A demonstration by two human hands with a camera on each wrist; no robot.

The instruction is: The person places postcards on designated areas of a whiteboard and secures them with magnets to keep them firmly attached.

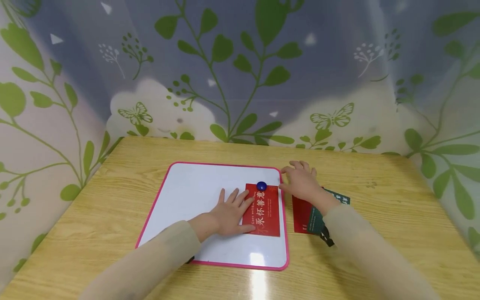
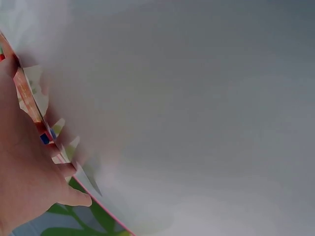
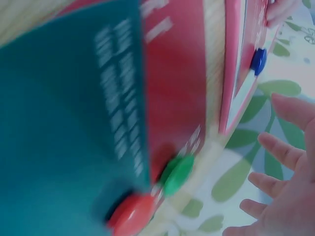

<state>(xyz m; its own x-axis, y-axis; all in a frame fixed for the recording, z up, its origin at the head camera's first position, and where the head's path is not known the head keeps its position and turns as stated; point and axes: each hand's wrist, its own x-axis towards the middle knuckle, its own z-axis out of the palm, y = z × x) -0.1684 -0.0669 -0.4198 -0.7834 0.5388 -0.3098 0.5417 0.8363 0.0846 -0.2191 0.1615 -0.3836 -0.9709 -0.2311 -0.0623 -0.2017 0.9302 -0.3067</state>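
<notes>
A red card (image 1: pixel 268 214) with white Chinese characters lies on a whiteboard (image 1: pixel 187 191) with a pink edge. A round blue magnet (image 1: pixel 261 186) sits at the card's top. My left hand (image 1: pixel 229 214), fingers spread, rests over the card's left side and the bare board. Just beyond the board's right edge, my right hand (image 1: pixel 300 181) hovers with loosely bent fingers and holds nothing. Below its wrist lie another red card (image 1: pixel 301 214) and a dark green card (image 3: pixel 59 123), partly overlapping. In the right wrist view, a red magnet (image 3: pixel 133 214) and a green magnet (image 3: pixel 177 174) sit at their edges.
The board lies on a wooden table (image 1: pixel 112 200). A leaf-patterned curtain (image 1: pixel 240 83) stands behind and along both sides. A small black item (image 1: pixel 327 236) is beside the green card, partly under the right sleeve.
</notes>
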